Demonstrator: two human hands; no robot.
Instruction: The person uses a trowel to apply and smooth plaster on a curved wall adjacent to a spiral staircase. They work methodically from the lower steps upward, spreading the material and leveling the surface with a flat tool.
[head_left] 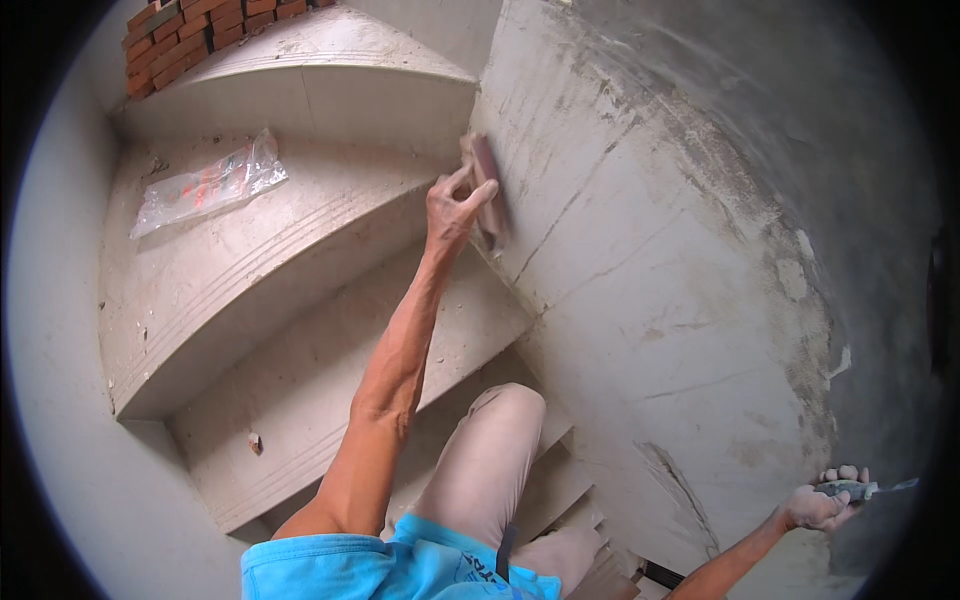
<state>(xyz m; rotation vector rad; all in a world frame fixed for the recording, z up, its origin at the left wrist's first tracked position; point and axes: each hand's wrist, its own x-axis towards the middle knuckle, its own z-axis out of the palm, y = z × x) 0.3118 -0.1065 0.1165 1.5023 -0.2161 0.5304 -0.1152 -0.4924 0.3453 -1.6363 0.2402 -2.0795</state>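
My left hand (456, 203) grips a long, slim reddish-brown float (488, 170), held against the lower edge of the grey side wall (640, 280), where it meets the curved steps (255, 275). At the lower right, my right hand (820, 505) is closed on the dark handle of a small metal-bladed hand tool (897, 487), beside the rough, plaster-streaked upper band of that wall.
A stack of red bricks (180, 45) sits on a higher step at the top left. A clear plastic bag (205, 185) lies on the step left of my arm, and small rubble pieces (255, 443) lie lower down. My knee (500, 420) is over the lower steps.
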